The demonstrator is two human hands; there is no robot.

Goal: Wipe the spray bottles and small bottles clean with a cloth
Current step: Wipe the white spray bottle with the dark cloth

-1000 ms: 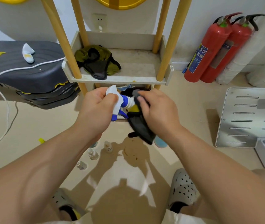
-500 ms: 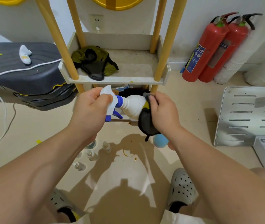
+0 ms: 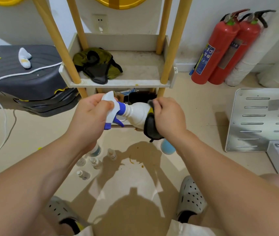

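Spray bottle sideways: L hand clenched on trigger head, R hand gripping cloth, which slid from neck to lower body. Prob nearly done; small bottles pending.

The base of the white plastic spray bottle with a blue collar is lost inside the black-and-yellow cloth that the right grip wraps around it. The left grip covers much of its spray head. Just below the right grip a pale blue rounded object peeks from behind the right wrist, too hidden to identify. Below the left grip, the small clear bottles on the floor carry labels too small to read, and the left forearm hides part of one. Behind both grips the lower shelf compartment holds dark items mostly blocked from view.
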